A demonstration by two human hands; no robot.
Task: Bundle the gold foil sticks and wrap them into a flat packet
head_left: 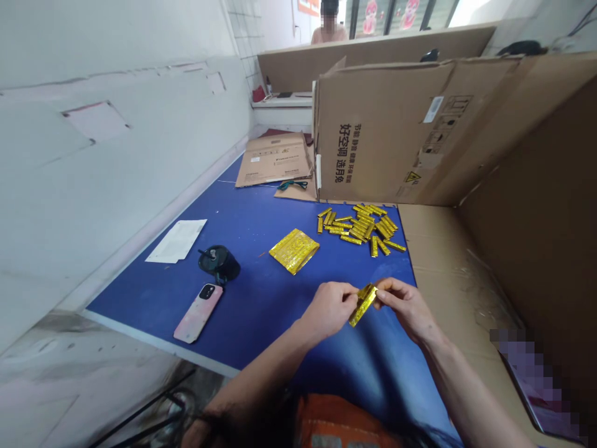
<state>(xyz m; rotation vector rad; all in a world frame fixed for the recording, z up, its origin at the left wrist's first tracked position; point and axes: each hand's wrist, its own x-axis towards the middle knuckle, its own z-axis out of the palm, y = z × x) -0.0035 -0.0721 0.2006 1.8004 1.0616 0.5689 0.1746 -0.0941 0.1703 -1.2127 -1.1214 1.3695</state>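
My left hand (329, 309) and my right hand (405, 308) both pinch a folded gold foil stick (362, 305) above the blue table (261, 311), near its front. The stick tilts, with its upper end under my right fingers. Farther out lies a loose heap of several similar gold sticks (359, 227), beyond both hands. A flat, crinkled gold foil packet (294, 251) lies on the table to the left of the heap, apart from it.
A pink-cased phone (198, 313), a round black object (219, 262) and white paper (176, 241) lie on the table's left side. A white wall runs along that side. Cardboard sheets (401, 137) stand at the back and right. A person (329, 25) is beyond a far partition.
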